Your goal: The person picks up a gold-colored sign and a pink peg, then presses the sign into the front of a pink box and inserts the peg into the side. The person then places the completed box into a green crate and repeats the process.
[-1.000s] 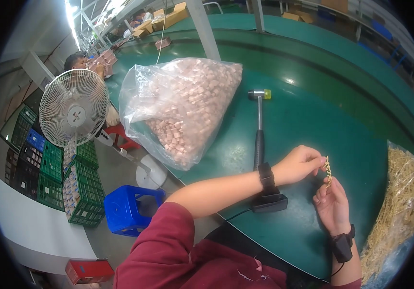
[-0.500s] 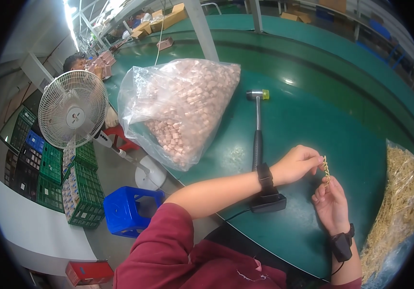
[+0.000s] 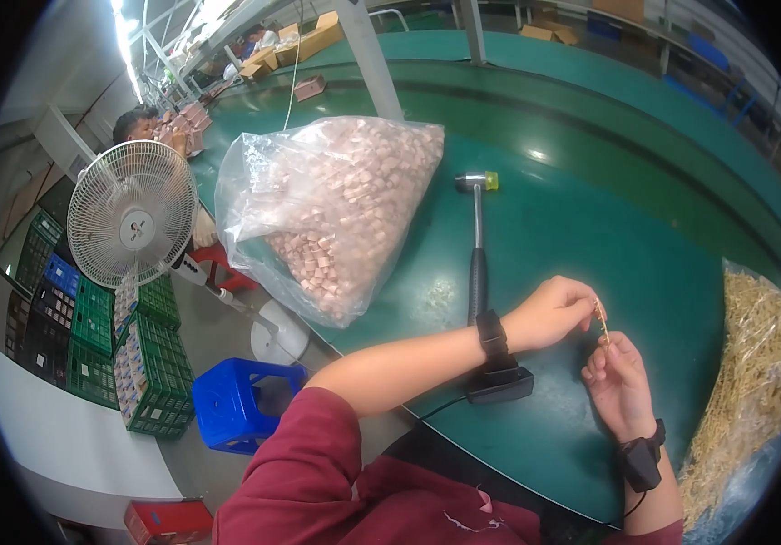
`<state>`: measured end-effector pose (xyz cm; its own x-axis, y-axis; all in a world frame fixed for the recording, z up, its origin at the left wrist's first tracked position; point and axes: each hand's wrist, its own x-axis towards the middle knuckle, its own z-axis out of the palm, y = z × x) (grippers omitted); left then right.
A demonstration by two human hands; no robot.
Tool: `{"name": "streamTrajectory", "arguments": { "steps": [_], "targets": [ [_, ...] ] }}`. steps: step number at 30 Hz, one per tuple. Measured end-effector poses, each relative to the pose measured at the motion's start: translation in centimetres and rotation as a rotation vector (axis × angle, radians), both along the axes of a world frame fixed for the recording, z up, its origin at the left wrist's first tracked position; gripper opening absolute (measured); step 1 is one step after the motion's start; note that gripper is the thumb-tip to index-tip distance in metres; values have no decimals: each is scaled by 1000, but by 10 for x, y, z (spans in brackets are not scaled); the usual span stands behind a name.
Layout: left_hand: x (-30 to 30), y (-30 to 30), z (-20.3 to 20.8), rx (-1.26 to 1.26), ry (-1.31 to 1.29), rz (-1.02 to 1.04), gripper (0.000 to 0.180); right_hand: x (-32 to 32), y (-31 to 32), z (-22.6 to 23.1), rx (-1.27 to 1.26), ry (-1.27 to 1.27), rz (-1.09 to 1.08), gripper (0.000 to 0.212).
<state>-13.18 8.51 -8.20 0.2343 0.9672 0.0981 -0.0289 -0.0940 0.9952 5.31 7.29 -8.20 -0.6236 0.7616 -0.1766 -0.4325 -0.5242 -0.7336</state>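
A short gold-coloured chain (image 3: 601,320) is stretched between my two hands above the green tabletop. My left hand (image 3: 552,313) pinches its upper end with thumb and fingertips. At its lower end, nearer to me, the fingers of my right hand (image 3: 622,381) close on it. In this view the chain shows nearly edge-on as a thin line. Left of my hands lies a mallet (image 3: 478,245) with a dark handle and a black and yellow head; my left wrist covers the handle's end. To the right, a clear bag (image 3: 754,381) holds many similar gold-coloured pieces.
A big clear bag (image 3: 345,209) of small pinkish blocks lies at the table's left side. A black device (image 3: 499,385) with a cable is beside my left wrist. A blue stool (image 3: 227,400), a standing fan (image 3: 133,213) and green crates (image 3: 150,372) are on the left. Another person (image 3: 136,123) is beyond.
Between my fingers the chain has turned from showing its links broadside to nearly edge-on. Both hands keep their hold. The whole view has shifted slightly.
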Motion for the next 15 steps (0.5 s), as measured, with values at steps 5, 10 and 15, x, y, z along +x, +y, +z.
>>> {"name": "streamTrajectory", "arguments": {
  "steps": [5,10,15],
  "targets": [
    [1,-1,1,-2,39,-1,23,1,-1,-2,-6,-4,0,12],
    [-1,-1,3,1,52,1,22,-2,0,-2,-8,-1,-3,12],
    [-2,-1,4,0,80,5,22,0,2,-6,-3,23,-1,14]
  ]
}}
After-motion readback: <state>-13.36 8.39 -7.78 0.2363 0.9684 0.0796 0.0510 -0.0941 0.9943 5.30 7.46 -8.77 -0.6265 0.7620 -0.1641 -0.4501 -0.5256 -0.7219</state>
